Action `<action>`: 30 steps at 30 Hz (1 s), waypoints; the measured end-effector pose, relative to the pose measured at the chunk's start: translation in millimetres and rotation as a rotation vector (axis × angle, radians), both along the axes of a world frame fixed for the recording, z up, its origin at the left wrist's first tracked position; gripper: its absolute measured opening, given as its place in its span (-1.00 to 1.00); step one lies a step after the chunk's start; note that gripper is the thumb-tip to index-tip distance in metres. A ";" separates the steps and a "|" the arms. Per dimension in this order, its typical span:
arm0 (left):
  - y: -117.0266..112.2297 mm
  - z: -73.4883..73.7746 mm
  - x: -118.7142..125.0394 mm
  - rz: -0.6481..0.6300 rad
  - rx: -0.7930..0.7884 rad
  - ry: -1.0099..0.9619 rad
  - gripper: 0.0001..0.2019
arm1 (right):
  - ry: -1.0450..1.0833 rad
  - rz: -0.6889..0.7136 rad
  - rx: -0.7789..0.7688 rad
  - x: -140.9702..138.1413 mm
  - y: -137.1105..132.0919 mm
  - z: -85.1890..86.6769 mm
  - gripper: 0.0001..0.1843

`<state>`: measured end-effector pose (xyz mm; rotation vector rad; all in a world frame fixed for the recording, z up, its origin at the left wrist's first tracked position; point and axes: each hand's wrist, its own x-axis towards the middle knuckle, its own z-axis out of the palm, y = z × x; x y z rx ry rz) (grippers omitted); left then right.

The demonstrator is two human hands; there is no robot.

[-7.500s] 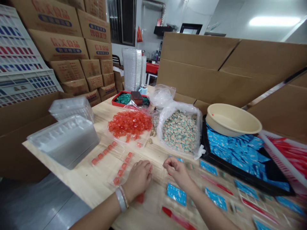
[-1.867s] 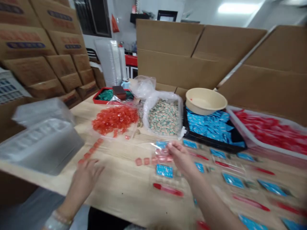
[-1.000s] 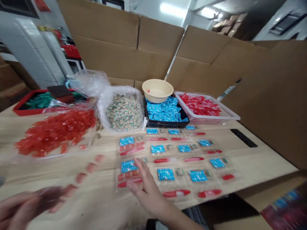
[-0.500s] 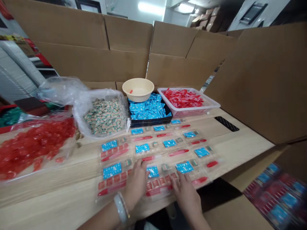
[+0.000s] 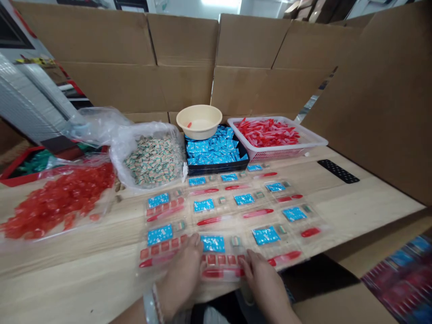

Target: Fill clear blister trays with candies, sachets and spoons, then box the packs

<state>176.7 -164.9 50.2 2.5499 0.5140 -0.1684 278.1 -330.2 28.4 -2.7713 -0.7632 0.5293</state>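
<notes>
At the table's near edge, a clear plastic blister tray (image 5: 226, 243) holds a blue printed packet (image 5: 213, 244), a row of small red squares (image 5: 222, 259), a small green-and-beige piece (image 5: 236, 241) and a red pen-like stick (image 5: 219, 273). My left hand (image 5: 184, 272) grips the tray's left side, fingers together and partly over the neighbouring tray. On its right side, my right hand (image 5: 265, 281) closes with thumb and fingers at the edge. Several similar filled trays lie in rows around it. The fingertips' undersides are hidden.
Behind the trays stand a bag of small green-and-beige pieces (image 5: 155, 159), a black box of blue packets (image 5: 216, 168) under a cream bowl (image 5: 199, 121), and a white basket of red sticks (image 5: 283, 150). Red pieces (image 5: 60, 202) lie left; an open carton (image 5: 337, 306) is lower right.
My hands have drawn to the two sides of the front middle tray, uncovering its blue packet and red squares. The tray has shifted slightly toward me. The camera view has tilted down.
</notes>
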 end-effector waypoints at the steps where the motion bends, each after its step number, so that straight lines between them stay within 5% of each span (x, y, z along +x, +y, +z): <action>1: -2.5 0.3 -0.8 0.005 0.000 0.031 -0.54 | 0.005 -0.008 0.000 -0.6 0.7 -2.3 -0.65; 5: -8.8 -2.8 -5.1 0.084 -0.120 0.008 -0.52 | 0.072 -0.105 0.289 -5.6 1.0 -14.2 -0.73; 9: -6.6 -13.2 -16.3 0.147 -0.261 -0.196 -0.52 | 0.376 -0.405 0.738 -10.4 2.2 -24.0 -0.56; 11: -5.5 -18.4 -21.7 0.167 -0.289 -0.231 -0.51 | 0.586 -0.528 0.805 -11.3 4.4 -23.1 -0.46; 14: -7.1 -23.6 -27.2 0.196 -0.320 -0.238 -0.46 | 0.822 -0.532 0.858 -12.5 4.7 -11.8 -0.55; 19: -5.6 -13.3 -43.1 0.303 -0.477 -0.282 -0.30 | 0.865 -0.555 0.958 -15.5 7.7 22.5 -0.63; 22: 17.4 4.0 -62.8 0.441 -0.538 -0.317 -0.43 | 0.811 -0.406 0.948 -20.6 40.2 31.9 -0.65; 25: 55.0 9.4 -84.8 0.599 -0.380 -0.322 -0.58 | 0.620 -0.119 0.861 -33.1 93.3 19.9 -0.65; 30: 88.1 -32.0 -110.6 0.795 -0.073 -0.345 -0.64 | 0.234 0.137 0.634 -64.6 144.0 -19.6 -0.67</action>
